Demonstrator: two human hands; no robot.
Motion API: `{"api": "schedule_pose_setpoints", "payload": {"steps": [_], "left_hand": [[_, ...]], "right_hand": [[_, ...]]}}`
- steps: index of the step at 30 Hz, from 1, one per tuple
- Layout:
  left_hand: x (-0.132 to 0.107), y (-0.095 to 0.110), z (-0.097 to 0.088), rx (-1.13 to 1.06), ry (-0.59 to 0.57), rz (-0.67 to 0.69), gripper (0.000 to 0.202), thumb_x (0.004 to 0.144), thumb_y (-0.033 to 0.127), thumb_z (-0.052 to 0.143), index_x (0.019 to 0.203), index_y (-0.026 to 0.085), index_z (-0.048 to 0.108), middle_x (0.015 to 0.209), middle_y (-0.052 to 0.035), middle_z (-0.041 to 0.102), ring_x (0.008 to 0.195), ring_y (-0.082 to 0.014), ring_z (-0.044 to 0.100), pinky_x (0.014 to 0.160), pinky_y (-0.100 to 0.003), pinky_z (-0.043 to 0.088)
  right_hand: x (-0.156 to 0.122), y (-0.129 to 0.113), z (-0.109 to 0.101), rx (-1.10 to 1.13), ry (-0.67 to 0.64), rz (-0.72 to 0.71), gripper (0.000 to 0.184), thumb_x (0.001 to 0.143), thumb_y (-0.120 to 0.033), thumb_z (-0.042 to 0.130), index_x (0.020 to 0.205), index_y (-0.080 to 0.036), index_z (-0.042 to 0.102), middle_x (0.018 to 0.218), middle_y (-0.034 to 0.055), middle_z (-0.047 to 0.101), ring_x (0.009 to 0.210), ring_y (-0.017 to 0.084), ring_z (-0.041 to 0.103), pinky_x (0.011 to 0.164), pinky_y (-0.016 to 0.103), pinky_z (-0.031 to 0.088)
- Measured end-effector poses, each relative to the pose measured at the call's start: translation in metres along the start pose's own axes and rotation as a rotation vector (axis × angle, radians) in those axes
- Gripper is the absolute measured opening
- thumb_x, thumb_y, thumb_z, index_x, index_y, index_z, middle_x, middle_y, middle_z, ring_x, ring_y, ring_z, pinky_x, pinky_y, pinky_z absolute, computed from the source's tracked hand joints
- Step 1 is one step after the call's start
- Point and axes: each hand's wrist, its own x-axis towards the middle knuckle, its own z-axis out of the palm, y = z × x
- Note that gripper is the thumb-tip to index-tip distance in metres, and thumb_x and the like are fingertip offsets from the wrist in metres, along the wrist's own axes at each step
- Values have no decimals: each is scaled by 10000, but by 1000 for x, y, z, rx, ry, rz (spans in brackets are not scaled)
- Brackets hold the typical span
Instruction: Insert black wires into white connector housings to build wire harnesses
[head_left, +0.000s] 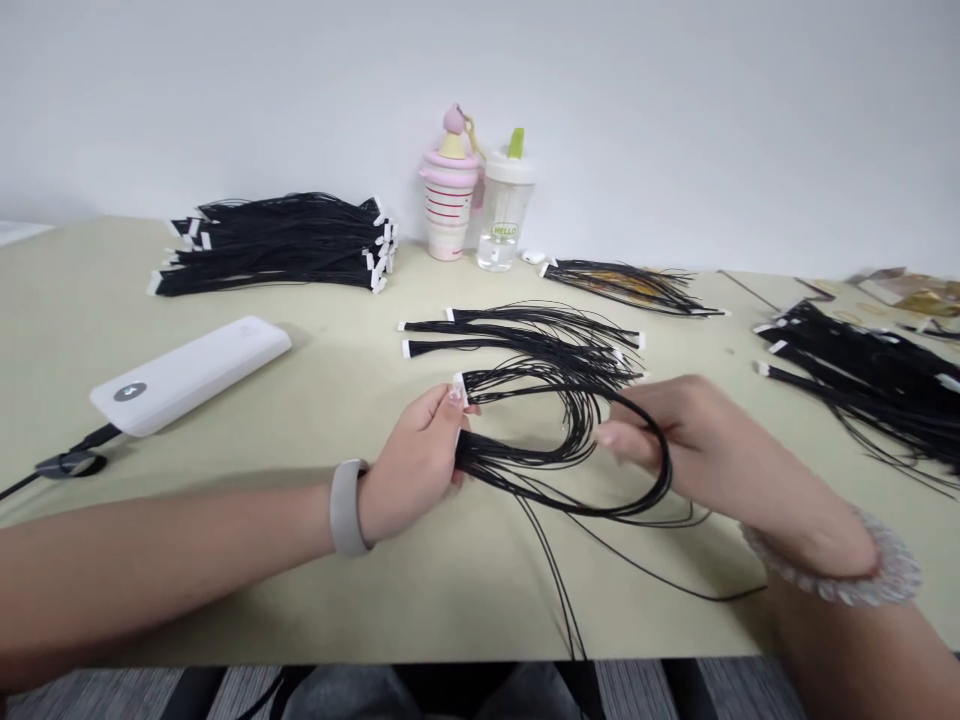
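My left hand (pixel 421 440) pinches the white connector ends of a black wire harness (pixel 532 487) above the table's middle. Its wires bend to the right in a loop, and a few loose strands hang down toward the front edge. Slightly blurred, my right hand (pixel 671 425) is at the right side of that loop, its fingers curled around or against some of the wires. The exact grip of its fingertips is partly hidden by the wires. Just behind both hands lie several more wire harnesses (pixel 517 340) with white connectors.
A big stack of harnesses (pixel 277 245) lies at back left, another pile (pixel 885 380) at right. A small bundle (pixel 630 285) rests at the back. Near the wall stand a pink cup (pixel 448 205) and a clear bottle (pixel 506 215). A white power bank (pixel 195 375) with a cable lies left.
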Motion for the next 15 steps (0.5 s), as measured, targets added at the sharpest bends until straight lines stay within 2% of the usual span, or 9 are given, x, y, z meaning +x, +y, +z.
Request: {"api": "schedule_pose_setpoints", "payload": {"steps": [2, 3, 5, 8, 11, 15], "left_hand": [[-1, 0, 0, 13, 3, 11, 392, 838, 527, 354, 706, 166, 430, 601, 39, 433, 367, -33, 405, 322, -164, 357], [-1, -1, -1, 22, -3, 20, 388, 839, 528, 352, 713, 169, 430, 592, 42, 427, 369, -36, 404, 321, -163, 356], [-2, -1, -1, 49, -18, 36, 385, 844, 526, 340, 717, 173, 426, 558, 49, 398, 370, -40, 397, 323, -159, 355], [-3, -2, -1, 89, -26, 71, 383, 851, 520, 326, 714, 174, 415, 549, 52, 387, 374, -39, 386, 327, -153, 346], [-3, -2, -1, 113, -33, 99, 377, 858, 511, 318, 715, 174, 411, 548, 53, 373, 384, -36, 376, 343, -148, 344], [-3, -3, -1, 143, -36, 102, 376, 861, 510, 306, 736, 176, 424, 554, 51, 380, 385, -39, 386, 347, -151, 348]], "right_hand": [[2, -2, 10, 89, -266, 17, 403, 859, -405, 455, 556, -156, 362, 515, -43, 313, 474, 49, 258, 421, 199, 220], [3, -4, 16, 120, -324, -19, 375, 871, -381, 438, 576, -154, 394, 527, -43, 343, 483, 49, 276, 434, 193, 238], [8, -10, 30, 136, -282, -138, 344, 888, -328, 411, 597, -149, 449, 542, -37, 415, 506, 52, 327, 491, 192, 287], [14, -21, 49, 63, -110, -272, 318, 891, -266, 388, 630, -145, 525, 591, -7, 522, 548, 65, 409, 569, 205, 329], [16, -26, 57, -30, -33, -312, 283, 888, -241, 379, 699, -150, 568, 654, 12, 571, 587, 81, 464, 581, 209, 340], [14, -26, 60, -139, 5, -331, 296, 896, -254, 359, 706, -156, 565, 636, 12, 556, 582, 95, 465, 567, 221, 338]]}}
